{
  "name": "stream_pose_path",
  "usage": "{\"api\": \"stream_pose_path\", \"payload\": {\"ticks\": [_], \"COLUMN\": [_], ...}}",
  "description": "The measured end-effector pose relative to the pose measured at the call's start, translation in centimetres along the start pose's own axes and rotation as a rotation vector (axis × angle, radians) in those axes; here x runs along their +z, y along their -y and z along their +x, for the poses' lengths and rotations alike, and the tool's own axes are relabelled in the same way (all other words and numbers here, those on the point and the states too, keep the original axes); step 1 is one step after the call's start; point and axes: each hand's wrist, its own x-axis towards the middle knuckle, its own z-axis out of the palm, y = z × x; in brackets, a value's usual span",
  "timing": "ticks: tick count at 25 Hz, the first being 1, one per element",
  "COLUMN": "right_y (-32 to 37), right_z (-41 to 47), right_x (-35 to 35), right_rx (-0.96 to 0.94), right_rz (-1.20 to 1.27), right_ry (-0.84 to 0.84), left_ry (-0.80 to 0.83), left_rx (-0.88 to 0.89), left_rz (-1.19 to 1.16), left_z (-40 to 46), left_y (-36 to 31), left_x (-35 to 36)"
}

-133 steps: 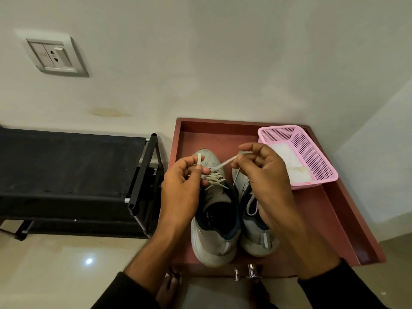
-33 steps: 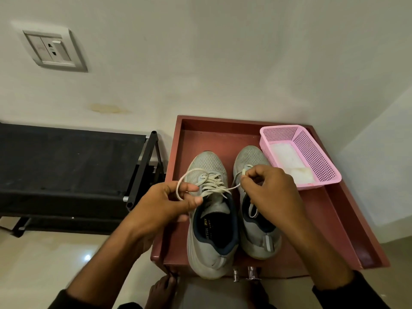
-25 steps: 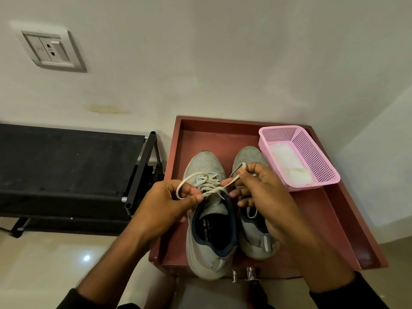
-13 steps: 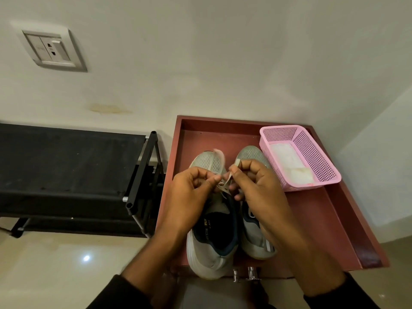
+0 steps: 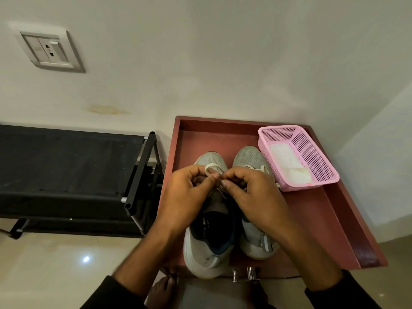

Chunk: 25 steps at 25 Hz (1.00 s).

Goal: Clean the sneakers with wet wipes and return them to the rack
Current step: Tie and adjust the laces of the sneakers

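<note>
Two hands met at frame centre over the left sneaker [image 5: 208, 237]: the left hand [image 5: 185, 197] and right hand [image 5: 252, 195] each pinched the white lace [image 5: 213, 169] above its tongue. The sneaker's long axis ran up the frame, toe toward the wall. Grey mesh, dark lining, it sat touching its mate [image 5: 252, 159] on the red tray [image 5: 312, 215], the black rack [image 5: 66, 170] at left.
</note>
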Motion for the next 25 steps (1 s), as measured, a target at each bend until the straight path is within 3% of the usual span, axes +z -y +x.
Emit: {"api": "stream_pose_path", "payload": {"ticks": [4, 9, 13, 16, 21, 25], "right_y": [0.5, 0.8, 0.6, 0.2, -0.3, 0.0], "right_z": [-0.2, -0.2, 0.1, 0.2, 0.3, 0.1], "right_x": [0.2, -0.2, -0.3, -0.1, 0.3, 0.4], "right_rx": [0.003, 0.110, 0.085, -0.008, 0.046, 0.029], "right_rz": [0.082, 0.318, 0.032, -0.129, 0.044, 0.038], "right_ry": [-0.078, 0.066, 0.018, 0.063, 0.097, 0.020], "left_ry": [0.042, 0.035, 0.110, 0.107, 0.055, -0.055], "left_rx": [0.008, -0.091, -0.092, -0.027, 0.130, 0.274], "left_rz": [0.021, -0.120, -0.149, -0.013, 0.261, 0.506], "left_z": [-0.2, 0.1, -0.2, -0.2, -0.2, -0.1], "left_y": [-0.2, 0.0, -0.6, -0.5, -0.5, 0.3], "left_x": [-0.3, -0.9, -0.8, -1.0, -0.9, -0.6]}}
